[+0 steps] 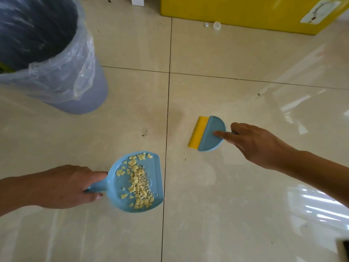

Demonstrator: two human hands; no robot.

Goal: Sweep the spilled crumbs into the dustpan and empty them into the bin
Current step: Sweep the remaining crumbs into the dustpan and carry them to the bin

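My left grip [64,186] holds the dustpan [139,183] full of crumbs [138,183]; my right grip [258,144] holds the brush [207,134], right of the dustpan; the lined bin [56,59] stands beyond.

Pale yellow crumbs [138,183] lie in blue plastic dustpan [120,178]. Blue brush with yellow bristles [207,134]: right of dustpan, farther away. Grey plastic-lined bin [83,91]: behind dustpan, left.

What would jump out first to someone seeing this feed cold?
The blue dustpan at bottom centre, heaped with pale yellow crumbs and held by the left hand. To its right, the right hand holds a blue brush with yellow bristles. The plastic-lined grey bin stands at upper left.
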